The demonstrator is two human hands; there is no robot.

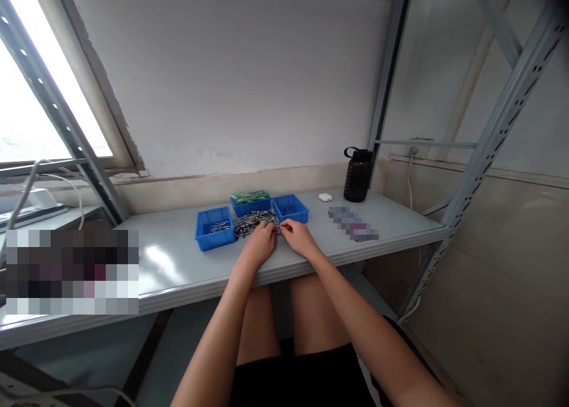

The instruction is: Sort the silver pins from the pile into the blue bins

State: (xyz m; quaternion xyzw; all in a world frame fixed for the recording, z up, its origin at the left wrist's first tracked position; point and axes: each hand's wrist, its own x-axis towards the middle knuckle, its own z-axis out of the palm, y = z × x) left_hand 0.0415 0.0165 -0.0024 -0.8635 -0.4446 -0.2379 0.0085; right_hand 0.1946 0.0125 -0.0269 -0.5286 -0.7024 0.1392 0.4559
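Note:
A heap of thin, shiny metal pieces (249,221), like screws or nails, lies on the grey shelf top between blue bins. My left hand (264,240) rests at the heap's front edge, fingers bent down and closed; what they hold is hidden. Beside it, my right hand (297,236) pinches with thumb and forefinger at the heap's right edge, on something too small to name. Left of the heap stands a blue bin (215,241) with several similar metal pieces. Behind the heap, another blue bin (251,207) holds green packets (249,197). A third blue bin (299,216), at the right, has a few small dark pieces.
A black bottle (357,179) with a loop lid stands at the back right, near a small white case (325,197). A blurred flat item (353,223) lies in front of them. Metal uprights (493,152) frame the shelf (173,250). A blurred-out patch covers the left end.

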